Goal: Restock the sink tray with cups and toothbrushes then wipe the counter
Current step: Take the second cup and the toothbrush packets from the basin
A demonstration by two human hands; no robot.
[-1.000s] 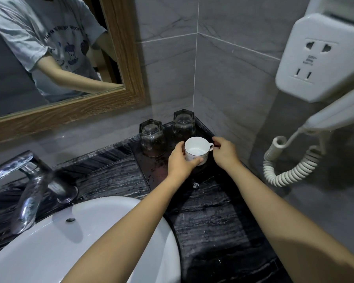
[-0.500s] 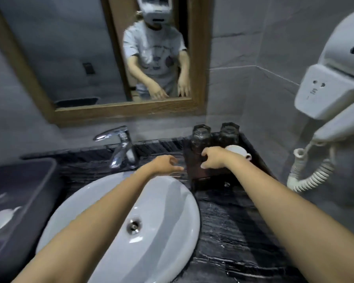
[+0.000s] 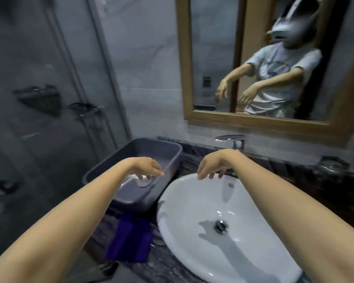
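Note:
My left hand (image 3: 146, 166) hangs open over a grey plastic tub (image 3: 161, 148) at the left of the sink, just above a white cup (image 3: 144, 181) lying inside it. My right hand (image 3: 212, 166) is open too, fingers down, over the far rim of the white basin (image 3: 192, 221). Neither hand holds anything. A glass cup (image 3: 331, 166) shows blurred at the far right on the dark marble counter (image 3: 192, 160). A folded blue cloth (image 3: 131, 240) lies on the counter in front of the tub.
A chrome faucet (image 3: 233, 140) stands behind the basin under a wood-framed mirror (image 3: 253, 119). A glass shower partition (image 3: 49, 99) fills the left side. The counter edge runs along the lower left.
The view has swung left from the tray to the tub. Both hands left the white cup on the tray and moved left, the left one now over the tub.

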